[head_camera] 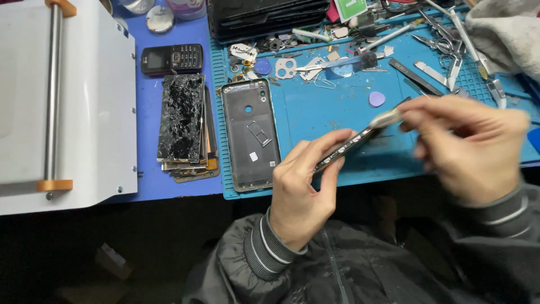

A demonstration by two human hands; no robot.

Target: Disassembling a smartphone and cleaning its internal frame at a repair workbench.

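My left hand [306, 183] grips the near end of a thin dark phone body [349, 149], held edge-on and tilted above the blue work mat [315, 112]. My right hand [469, 146] is blurred and pinches a small pale tool [385, 118] against the phone's far end. A grey phone back cover [250, 135] with a small SIM tray lying on it rests on the mat just left of my left hand.
A stack of shattered screens [183, 121] lies left of the back cover, with a small black keypad phone [171, 59] behind it. A white machine [62, 101] fills the far left. Tweezers, scissors [444, 42], a purple pick [377, 99] and small parts litter the mat's back.
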